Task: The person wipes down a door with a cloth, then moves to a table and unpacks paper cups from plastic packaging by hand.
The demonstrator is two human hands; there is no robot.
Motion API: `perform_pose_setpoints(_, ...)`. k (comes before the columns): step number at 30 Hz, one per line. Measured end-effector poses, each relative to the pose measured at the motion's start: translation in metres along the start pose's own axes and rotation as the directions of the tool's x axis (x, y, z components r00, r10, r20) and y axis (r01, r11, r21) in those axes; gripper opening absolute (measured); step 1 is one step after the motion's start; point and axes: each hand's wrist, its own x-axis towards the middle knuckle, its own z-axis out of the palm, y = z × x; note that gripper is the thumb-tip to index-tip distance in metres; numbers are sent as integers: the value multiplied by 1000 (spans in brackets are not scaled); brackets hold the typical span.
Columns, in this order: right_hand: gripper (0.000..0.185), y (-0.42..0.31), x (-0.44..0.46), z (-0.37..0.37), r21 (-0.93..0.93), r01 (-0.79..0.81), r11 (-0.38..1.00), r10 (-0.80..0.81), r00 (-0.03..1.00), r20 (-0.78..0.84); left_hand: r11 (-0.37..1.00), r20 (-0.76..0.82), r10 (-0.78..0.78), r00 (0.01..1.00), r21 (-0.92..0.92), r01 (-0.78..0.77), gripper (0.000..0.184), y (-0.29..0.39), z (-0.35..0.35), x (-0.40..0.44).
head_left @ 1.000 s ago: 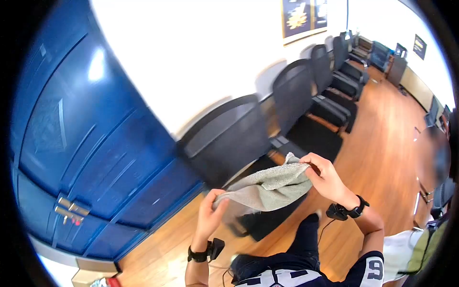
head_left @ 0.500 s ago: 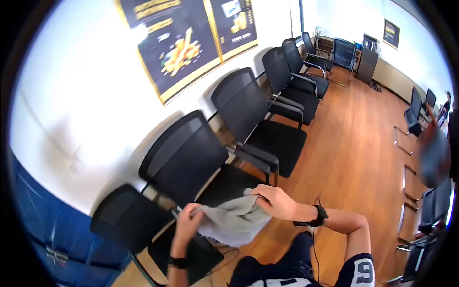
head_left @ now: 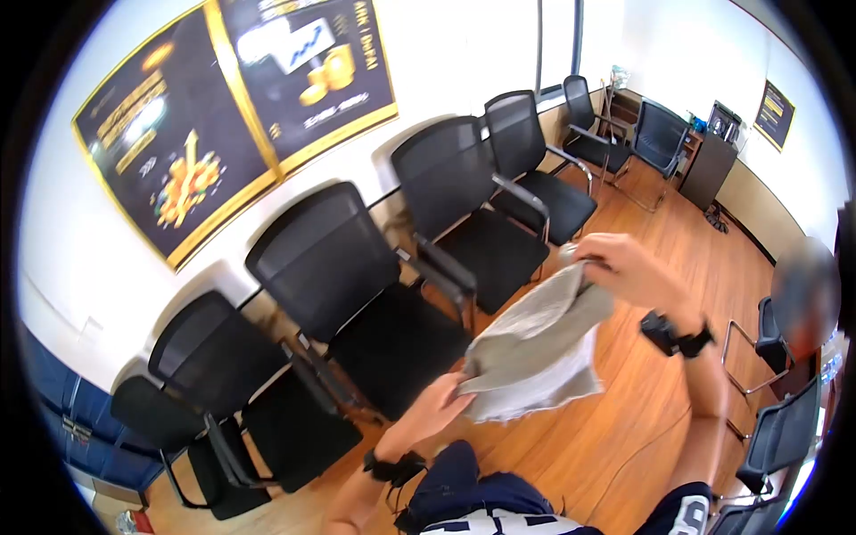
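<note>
A grey cloth hangs between my two hands over the wooden floor, partly folded, with a paler layer showing below. My left hand pinches its lower left corner, fingers closed. Higher up and to the right, my right hand grips the upper right corner, its fingers wrapped round the edge. Both wrists wear black bands with small devices. Just left of the cloth is the seat of a black mesh chair.
More black chairs line the wall under framed posters. A dark cabinet stands at the far end. Chairs and a person with a blurred head are at the right. A blue door shows lower left.
The view has swung right from the blue door, along the chairs. My right hand has risen relative to my left, and the cloth is now spread more openly between them.
</note>
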Motion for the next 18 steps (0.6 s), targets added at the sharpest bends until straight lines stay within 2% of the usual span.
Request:
perform_pose_setpoints(2,13,67,16,12,-17,137,990,-138,974,-182,991,-56,-128,990,33,130,24,-13,8,50)
perform_pose_setpoints(3,13,103,25,21,33,145,989,-134,965,-226,983,-143,-169,975,-89,158,24,-20,19,81)
perform_pose_setpoints(4,13,138,38,24,80,156,985,-128,953,-276,993,-222,-112,969,2,115,24,-33,28,115)
perform_pose_setpoints(7,11,255,64,23,131,140,981,-105,964,-245,984,-320,-19,947,160,73,24,-79,64,228)
perform_pose_setpoints(9,12,325,73,8,151,94,984,-64,979,-192,983,-375,45,926,180,25,25,-126,101,305)
perform_pose_setpoints(10,12,354,77,-9,124,64,990,-42,984,-176,932,-395,205,896,358,-55,26,-113,114,348)
perform_pose_setpoints(12,13,413,82,-37,72,3,997,6,992,-127,924,-360,192,913,380,-44,24,-84,150,417)
perform_pose_setpoints(13,11,435,85,-54,61,-29,998,37,990,-135,979,-160,167,973,143,-145,21,-64,166,449)
perform_pose_setpoints(14,11,461,89,-68,34,-45,998,49,994,-102,978,54,183,982,-117,-175,18,-50,184,479)
perform_pose_setpoints(15,10,485,93,-82,10,-63,998,64,995,-71,952,308,265,914,-233,-197,16,-14,199,508)
perform_pose_setpoints(16,10,512,95,-101,-26,-85,996,83,995,-54,915,531,369,763,-352,-198,14,35,208,541)
perform_pose_setpoints(17,9,541,98,-110,-51,-52,997,49,997,-62,858,655,469,593,-496,-132,18,73,214,566)
perform_pose_setpoints(18,11,574,100,-120,-68,-75,995,73,997,-33,783,688,567,453,-621,-38,21,100,233,591)
